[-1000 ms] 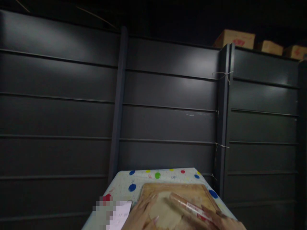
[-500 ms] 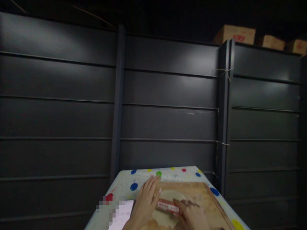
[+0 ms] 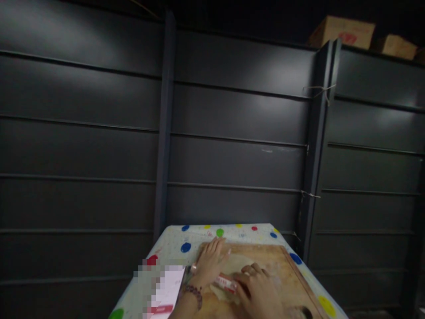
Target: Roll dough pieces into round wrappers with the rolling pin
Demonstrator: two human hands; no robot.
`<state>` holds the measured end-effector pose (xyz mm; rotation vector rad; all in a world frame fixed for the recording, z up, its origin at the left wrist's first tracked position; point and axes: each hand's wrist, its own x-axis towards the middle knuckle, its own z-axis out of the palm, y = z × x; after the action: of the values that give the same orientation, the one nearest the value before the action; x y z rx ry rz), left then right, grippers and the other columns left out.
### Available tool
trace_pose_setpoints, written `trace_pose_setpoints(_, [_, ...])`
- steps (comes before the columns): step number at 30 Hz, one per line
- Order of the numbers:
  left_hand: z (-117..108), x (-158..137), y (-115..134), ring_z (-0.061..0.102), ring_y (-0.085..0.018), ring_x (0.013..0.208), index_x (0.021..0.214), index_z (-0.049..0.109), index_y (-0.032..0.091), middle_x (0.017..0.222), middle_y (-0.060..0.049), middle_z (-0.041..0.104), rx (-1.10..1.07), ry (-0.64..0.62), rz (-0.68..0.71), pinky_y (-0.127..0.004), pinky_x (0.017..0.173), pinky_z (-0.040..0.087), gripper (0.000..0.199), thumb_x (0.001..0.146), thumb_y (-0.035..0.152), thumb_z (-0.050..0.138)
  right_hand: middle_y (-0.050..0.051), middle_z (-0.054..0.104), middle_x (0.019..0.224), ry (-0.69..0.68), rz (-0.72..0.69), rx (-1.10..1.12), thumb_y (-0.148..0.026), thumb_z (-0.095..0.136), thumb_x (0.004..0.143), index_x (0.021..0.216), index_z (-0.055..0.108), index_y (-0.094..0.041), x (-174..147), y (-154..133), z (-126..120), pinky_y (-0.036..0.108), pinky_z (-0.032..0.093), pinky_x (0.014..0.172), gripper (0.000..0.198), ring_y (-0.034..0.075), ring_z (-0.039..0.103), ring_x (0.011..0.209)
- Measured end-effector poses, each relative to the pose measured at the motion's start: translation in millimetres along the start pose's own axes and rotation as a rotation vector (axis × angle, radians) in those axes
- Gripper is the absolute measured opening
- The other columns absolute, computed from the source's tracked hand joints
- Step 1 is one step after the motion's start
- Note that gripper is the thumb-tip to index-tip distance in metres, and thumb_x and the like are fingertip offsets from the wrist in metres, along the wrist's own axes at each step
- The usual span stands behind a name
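On the wooden board (image 3: 288, 283) lies a flat, pale sheet of dough (image 3: 241, 262). Across it rests a rolling pin (image 3: 226, 282) with a red-and-white label; its ends are hidden by my hands. My right hand (image 3: 260, 290) is curled over the right end of the pin. Stretched-out fingers mark my left hand (image 3: 212, 261), which lies flat at the left edge of the dough, against or just beside the pin's left end. A beaded bracelet (image 3: 195, 294) circles my left wrist.
A phone (image 3: 168, 288) with a lit screen, partly blurred out, lies left of the board. The table wears a white cloth (image 3: 195, 232) with coloured dots. Dark metal panels (image 3: 239, 164) stand behind, with cardboard boxes (image 3: 352, 33) on top at the right.
The view has tilted down and shifted left slightly. My right hand and the rolling pin have come a little nearer to me, and the pin is angled more. The bracelet now shows.
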<state>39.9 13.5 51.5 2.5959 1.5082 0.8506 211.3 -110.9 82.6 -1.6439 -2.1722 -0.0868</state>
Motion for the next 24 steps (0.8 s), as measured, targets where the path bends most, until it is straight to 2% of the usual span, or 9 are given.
trace_pose_setpoints(3, [0.5,-2.1,-0.8,0.036,-0.027,0.143,0.143,0.048,0.013,0.15,-0.014,0.049,0.011,-0.059,0.017,-0.046,0.121,0.024,0.059,0.096,0.048,0.039,0.005,0.07,0.12,0.004,0.027,0.003,-0.03,0.044,0.099,0.105,0.075,-0.031,10.1,-3.2,4.6,0.042,0.039,0.1,0.031,0.028,0.059,0.116])
trace_pose_setpoints(7, [-3.3,-6.9,-0.4,0.037,-0.026,0.143,0.144,0.046,0.015,0.151,-0.012,0.048,0.028,-0.099,0.002,-0.045,0.121,0.021,0.059,0.096,0.047,0.036,0.008,0.056,0.144,-0.03,0.028,-0.041,-0.025,0.037,0.101,0.135,0.06,-0.028,21.8,-4.9,34.6,0.049,0.036,0.108,0.042,0.031,0.048,0.133])
trace_pose_setpoints(9, [-4.1,-8.0,0.4,0.038,-0.027,0.142,0.144,0.045,0.014,0.151,-0.014,0.048,0.032,-0.104,-0.02,-0.045,0.121,0.022,0.06,0.097,0.048,0.032,0.011,0.049,0.149,-0.08,0.027,-0.106,-0.017,0.032,0.099,0.14,0.056,-0.022,23.3,-6.7,47.0,0.054,0.031,0.112,0.047,0.032,0.04,0.14])
trace_pose_setpoints(13, [-1.9,-8.5,0.7,0.041,-0.026,0.14,0.144,0.046,0.015,0.148,-0.012,0.051,0.017,-0.111,-0.025,-0.041,0.119,0.026,0.059,0.098,0.047,0.029,0.015,0.043,0.153,-0.111,0.062,-0.184,-0.008,0.03,0.095,0.142,0.054,-0.014,18.9,-12.0,51.6,0.056,0.025,0.115,0.053,0.034,0.029,0.146])
trace_pose_setpoints(19, [-0.7,-14.2,-0.7,0.04,-0.023,0.141,0.146,0.045,0.023,0.151,-0.005,0.049,-0.013,-0.154,-0.001,-0.04,0.119,0.026,0.058,0.096,0.05,0.032,0.014,0.045,0.151,-0.153,0.016,-0.2,-0.005,0.03,0.094,0.145,0.049,-0.011,12.3,-18.1,48.3,0.048,0.031,0.115,0.055,0.029,0.03,0.146])
trace_pose_setpoints(24, [-10.5,-27.1,2.8,0.038,-0.02,0.142,0.146,0.046,0.025,0.153,-0.002,0.047,-0.013,-0.165,0.039,-0.039,0.12,0.025,0.054,0.098,0.043,0.03,0.012,0.043,0.152,-0.09,0.015,-0.201,-0.005,0.031,0.095,0.144,0.05,-0.011,6.7,-22.1,61.5,0.045,0.031,0.116,0.053,0.026,0.024,0.148])
